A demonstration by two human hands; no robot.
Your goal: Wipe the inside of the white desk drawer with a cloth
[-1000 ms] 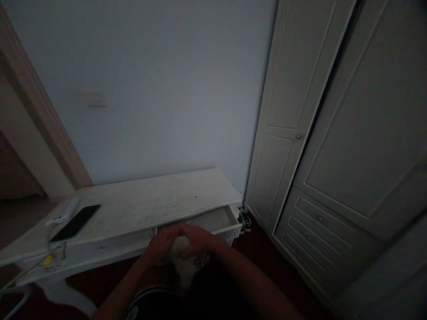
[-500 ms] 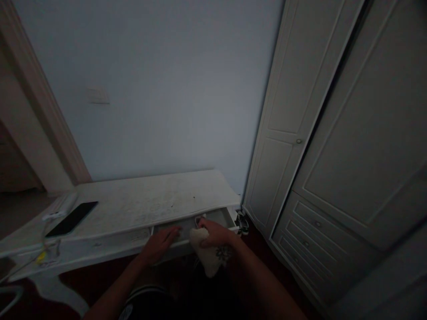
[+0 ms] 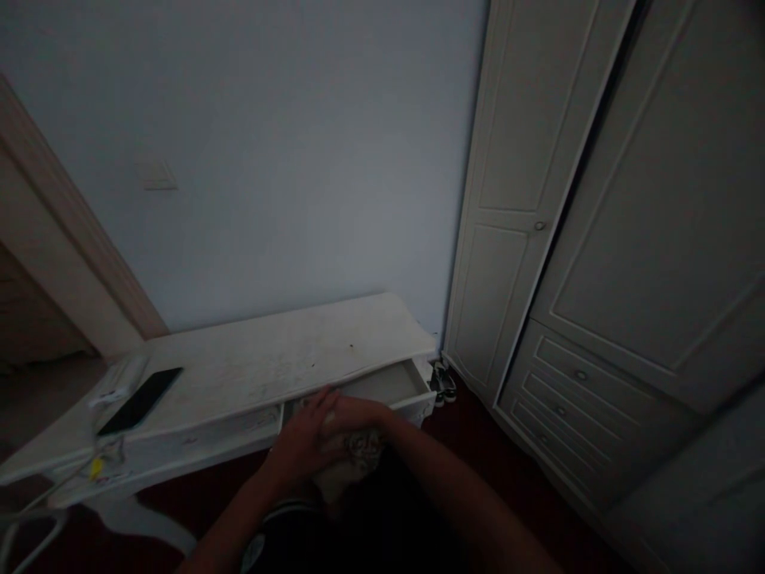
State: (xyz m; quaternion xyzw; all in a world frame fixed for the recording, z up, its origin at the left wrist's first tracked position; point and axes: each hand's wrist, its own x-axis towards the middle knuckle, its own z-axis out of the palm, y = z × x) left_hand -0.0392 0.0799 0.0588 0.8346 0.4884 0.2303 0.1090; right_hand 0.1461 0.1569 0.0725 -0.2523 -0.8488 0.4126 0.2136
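A soft, cream-coloured cloth pouch (image 3: 342, 474) with a dark floral pattern is between my hands, just in front of an open desk drawer (image 3: 391, 389). My left hand (image 3: 304, 434) presses against its left side and top, fingers reaching over it. From the right, my right hand (image 3: 352, 414) grips the upper part of the pouch, close against the left fingers. The hands cover much of the cloth, and the fingertips are partly hidden in the dim light.
The white desk (image 3: 280, 339) carries a dark flat tablet-like object (image 3: 140, 401) at its left, beside a cable with a yellow tag (image 3: 96, 468). Shoes (image 3: 442, 384) stand on the red floor between the desk and a white wardrobe (image 3: 499, 295).
My left hand has moved right onto the pouch, which it was apart from before. My right hand has shifted left with the pouch, closer to me. The view has tilted slightly.
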